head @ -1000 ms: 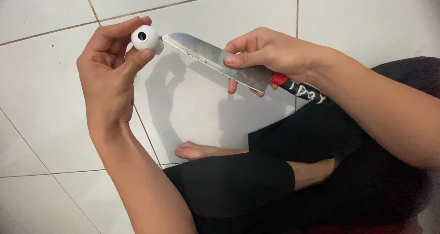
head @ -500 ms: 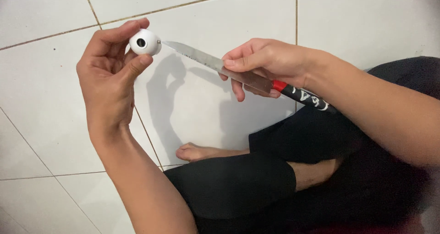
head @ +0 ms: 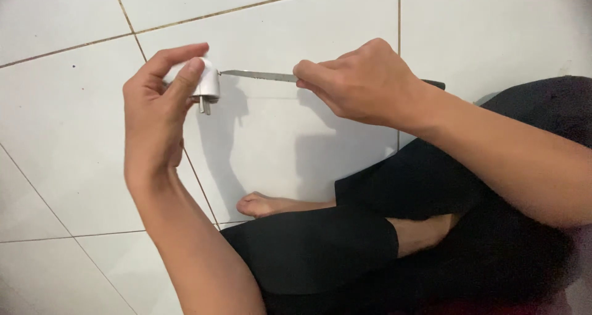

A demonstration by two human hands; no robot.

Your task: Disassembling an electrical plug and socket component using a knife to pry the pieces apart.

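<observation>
I am looking down at the scene from the head camera, starting at the left. The left hand (head: 157, 114) is raised above the white tiled floor (head: 74, 124), its fingers curling shut around a small white electrical plug (head: 206, 83); the thumb is pressing on the near side and the fingertips are wrapping over the top. Two short metal prongs are sticking out below the plug body (they are pointing down toward the floor). The plug is being held in the air, clear of the tiles, and is casting a shadow on the tile behind it.

Moving right, the tip of a knife (head: 259, 75) is meeting the plug's right side; the thin blade is lying nearly level, edge-on to me, spanning the gap between the two hands. I cannot tell whether the tip is going into the plug or only touching it.

Further right, the right hand (head: 364, 83) is clenching tight on the knife, its thumb and forefinger pinching the blade near its base, and the handle is hiding almost wholly under the palm.

Below the hands, I am seeing crossed legs in black trousers (head: 345, 253) and a bare foot (head: 271, 204) resting on the floor.
</observation>
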